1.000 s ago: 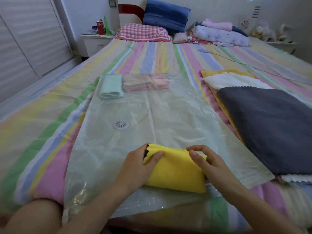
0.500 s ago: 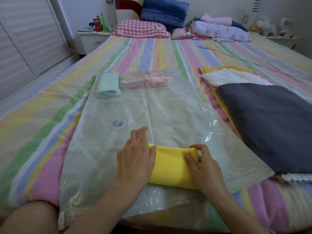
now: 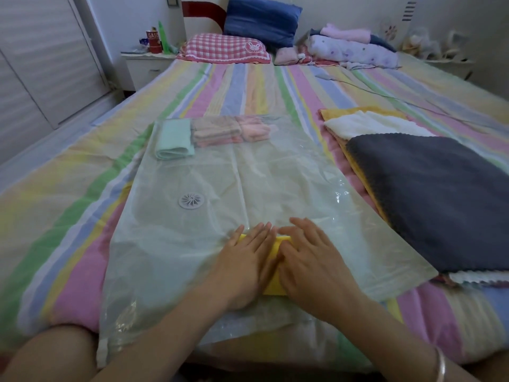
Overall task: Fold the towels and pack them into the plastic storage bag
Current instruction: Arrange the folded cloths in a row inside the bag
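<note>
Striped bedding covers the bed (image 3: 82, 166), with a checked pillow (image 3: 223, 48) at the top of the frame. A clear plastic storage bag (image 3: 275, 183) lies flat across the middle, its round valve (image 3: 191, 200) left of centre. At its far end, a mint towel (image 3: 173, 140) and pinkish folded towels (image 3: 234, 130) lie inside. On the right of the frame, a dark grey towel (image 3: 429, 199) tops a stack of unfolded towels.

Low in the frame, a folded yellow towel (image 3: 283, 239) lies at the bag's near end, seemingly on top of the plastic. Left hand (image 3: 242, 266) and right hand (image 3: 311, 266) press flat on it side by side with straight fingers, covering most of it.
</note>
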Tool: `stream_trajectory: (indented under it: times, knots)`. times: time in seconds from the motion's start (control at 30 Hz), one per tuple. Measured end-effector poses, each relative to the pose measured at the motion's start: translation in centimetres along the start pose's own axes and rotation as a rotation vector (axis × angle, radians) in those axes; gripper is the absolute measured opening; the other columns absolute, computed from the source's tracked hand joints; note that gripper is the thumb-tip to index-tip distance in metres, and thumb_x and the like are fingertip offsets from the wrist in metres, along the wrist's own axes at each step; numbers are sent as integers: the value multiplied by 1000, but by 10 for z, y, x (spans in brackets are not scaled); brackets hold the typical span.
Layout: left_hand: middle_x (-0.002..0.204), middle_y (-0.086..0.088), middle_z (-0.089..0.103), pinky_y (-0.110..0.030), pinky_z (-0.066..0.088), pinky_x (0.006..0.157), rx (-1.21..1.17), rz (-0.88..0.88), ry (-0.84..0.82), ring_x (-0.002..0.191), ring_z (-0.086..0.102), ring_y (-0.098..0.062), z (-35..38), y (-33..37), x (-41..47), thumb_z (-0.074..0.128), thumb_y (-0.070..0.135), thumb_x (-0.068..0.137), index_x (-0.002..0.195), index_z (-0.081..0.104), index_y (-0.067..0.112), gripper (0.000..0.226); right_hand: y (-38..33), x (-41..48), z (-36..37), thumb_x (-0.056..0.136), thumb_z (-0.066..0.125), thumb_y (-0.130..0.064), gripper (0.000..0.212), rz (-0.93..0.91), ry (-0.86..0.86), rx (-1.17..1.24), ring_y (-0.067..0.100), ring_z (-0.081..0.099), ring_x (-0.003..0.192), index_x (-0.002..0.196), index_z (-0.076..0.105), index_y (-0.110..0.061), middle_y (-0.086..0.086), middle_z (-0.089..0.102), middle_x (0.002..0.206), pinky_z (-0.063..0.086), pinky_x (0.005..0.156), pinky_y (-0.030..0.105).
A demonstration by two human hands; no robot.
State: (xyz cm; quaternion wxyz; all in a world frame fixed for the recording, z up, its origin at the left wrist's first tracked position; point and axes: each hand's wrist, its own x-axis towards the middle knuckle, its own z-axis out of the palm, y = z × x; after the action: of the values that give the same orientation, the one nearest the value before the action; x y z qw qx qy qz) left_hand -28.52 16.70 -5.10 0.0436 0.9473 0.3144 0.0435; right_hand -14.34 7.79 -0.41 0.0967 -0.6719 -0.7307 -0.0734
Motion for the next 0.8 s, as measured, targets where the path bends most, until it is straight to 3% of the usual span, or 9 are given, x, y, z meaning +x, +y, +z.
stream_trajectory:
  times: [0.07, 0.1, 0.13, 0.2, 0.3, 0.4, 0.53, 0.67, 0.8]
  knots:
    - [161, 0, 13, -30, -3, 121, -262, -35, -36, 148, 6, -7, -3, -6, 3, 9, 38, 90, 154, 11, 16, 68, -1, 4, -3, 87, 43, -44, 46, -65, -165, 53, 30, 48, 129, 106, 66, -9, 12, 53, 137, 37, 109, 41]
    - [158, 0, 25, -26, 3, 121, -520, -106, -24, 146, 16, -4, -9, -9, 4, 21, 30, 87, 152, 18, 17, 67, 1, 6, -5, 86, 49, -50, 49, -80, -237, 79, 28, 39, 136, 113, 60, -10, 12, 42, 147, 29, 113, 37]
    - [150, 1, 40, -21, 14, 119, -779, -181, 4, 139, 30, 2, -14, -12, 4, 29, 22, 84, 149, 27, 20, 65, 5, 9, -6, 84, 55, -54, 55, -79, -318, 101, 26, 30, 141, 119, 53, -12, 10, 30, 154, 23, 114, 33]
    - [132, 5, 60, -12, 33, 106, -986, -262, 143, 122, 48, 10, -22, -20, 0, 37, 10, 83, 136, 45, 28, 56, 8, 15, -8, 79, 62, -57, 63, -72, -429, 61, 24, 23, 143, 124, 44, -17, 9, 18, 158, 23, 113, 32]
    - [116, 15, 66, -24, 46, 98, -858, -242, 321, 110, 60, 0, -29, -23, -11, 42, 12, 80, 118, 60, 28, 45, 6, 23, -7, 74, 66, -55, 66, -86, -444, -16, 27, 39, 130, 123, 43, -18, 7, 36, 146, 34, 101, 31]
    - [111, 16, 63, -27, 48, 92, -590, -115, 412, 105, 59, -5, -31, -20, -23, 50, 14, 81, 109, 63, 26, 33, 1, 28, -8, 70, 69, -55, 66, -75, -446, -48, 25, 49, 110, 120, 45, -19, 4, 49, 123, 38, 86, 32]
    - [108, 14, 58, -22, 45, 86, -385, -9, 417, 105, 54, -4, -32, -11, -37, 55, 17, 80, 98, 60, 27, 21, -1, 30, -10, 70, 70, -58, 69, -42, -480, -83, 25, 46, 109, 120, 45, -19, 6, 45, 121, 40, 83, 34]
    - [96, 15, 50, -14, 37, 73, -290, 16, 453, 86, 48, -1, -37, 4, -50, 57, 28, 80, 94, 52, 25, 15, 11, 23, -11, 63, 73, -63, 67, 59, -513, -30, 20, 41, 99, 109, 45, -23, 2, 40, 110, 37, 73, 32]
    - [86, 13, 49, -18, 39, 68, -242, 108, 400, 77, 49, -8, -28, 17, -52, 64, 39, 78, 88, 50, 25, 22, 33, 14, -15, 61, 71, -67, 60, 168, -525, -21, 18, 36, 92, 94, 40, -28, 0, 35, 103, 39, 71, 32]
